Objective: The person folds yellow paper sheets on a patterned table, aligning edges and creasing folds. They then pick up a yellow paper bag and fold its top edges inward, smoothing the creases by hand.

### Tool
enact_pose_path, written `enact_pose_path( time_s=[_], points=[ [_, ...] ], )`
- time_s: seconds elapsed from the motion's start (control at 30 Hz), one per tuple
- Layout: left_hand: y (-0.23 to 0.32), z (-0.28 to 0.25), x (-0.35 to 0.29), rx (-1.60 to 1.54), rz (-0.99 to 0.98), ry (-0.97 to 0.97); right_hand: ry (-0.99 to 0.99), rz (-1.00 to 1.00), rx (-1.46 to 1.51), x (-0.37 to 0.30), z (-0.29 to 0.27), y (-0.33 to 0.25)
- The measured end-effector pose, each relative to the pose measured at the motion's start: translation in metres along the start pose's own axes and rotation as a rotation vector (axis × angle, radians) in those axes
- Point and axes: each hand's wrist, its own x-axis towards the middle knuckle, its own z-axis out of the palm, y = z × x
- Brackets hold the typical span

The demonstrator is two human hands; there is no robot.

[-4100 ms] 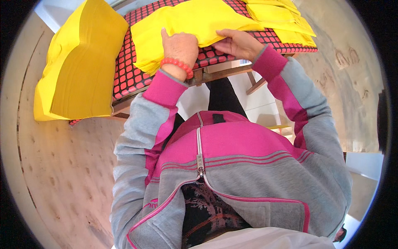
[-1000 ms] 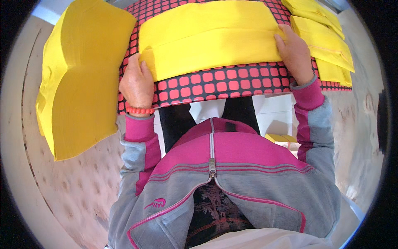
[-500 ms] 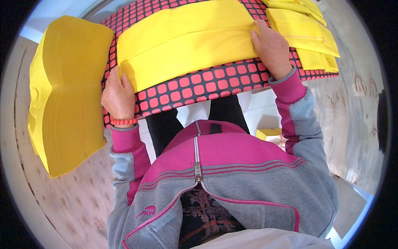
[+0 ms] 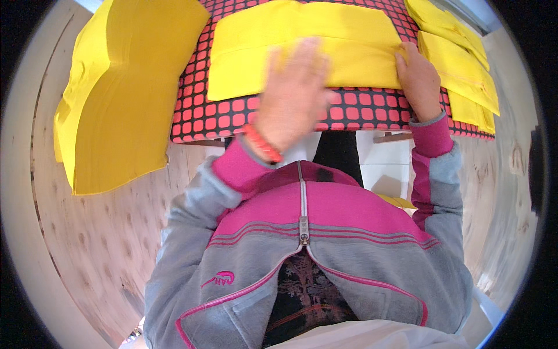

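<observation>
A folded yellow cloth (image 4: 360, 58) lies flat in a wide strip on the red-and-black checked table cover (image 4: 232, 110), with a crease along its length. My left hand (image 4: 293, 96), smeared by motion, is over the cloth's near edge with its fingers stretched out and nothing in them. At the cloth's right end my right hand (image 4: 419, 81) pinches the edge between thumb and fingers. The fingertips of that hand are partly hidden.
A large stack of yellow cloth (image 4: 125, 110) hangs over the table's left end. Folded yellow pieces (image 4: 465, 67) lie overlapped at the right end. Pale wooden boards (image 4: 110, 250) flank the table. Something yellow (image 4: 398, 201) shows low beside my right forearm.
My left hand has left the cloth's left end and swept right to its middle. My right hand stays at the right end. The whole view has shifted a little.
</observation>
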Motion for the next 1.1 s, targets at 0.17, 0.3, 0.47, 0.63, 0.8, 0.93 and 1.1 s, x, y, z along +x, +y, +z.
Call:
enact_pose_path(
  time_s=[0.17,0.3,0.47,0.63,0.8,0.93,1.1],
  points=[
    [0.018,0.021,0.020,-0.092,0.093,-0.050,-0.019,-0.004,0.014,0.000,-0.001,0.000],
    [0.005,0.027,0.018,-0.014,0.059,-0.176,-0.025,-0.036,0.001,0.000,0.001,0.004],
    [-0.002,0.030,0.010,-0.012,0.053,-0.174,-0.002,-0.061,-0.038,0.000,0.004,0.008],
    [-0.018,0.022,0.005,0.039,0.028,-0.216,0.028,-0.073,-0.067,-0.004,0.003,0.007],
    [-0.023,0.020,0.005,0.063,0.050,-0.245,0.006,-0.040,-0.134,-0.006,-0.001,0.009],
    [-0.022,0.021,0.005,0.066,0.048,-0.249,0.080,-0.024,-0.233,-0.007,-0.024,-0.004],
    [-0.024,0.021,0.005,0.047,0.046,-0.248,0.278,-0.287,0.371,-0.039,-0.044,-0.084]
  ],
)
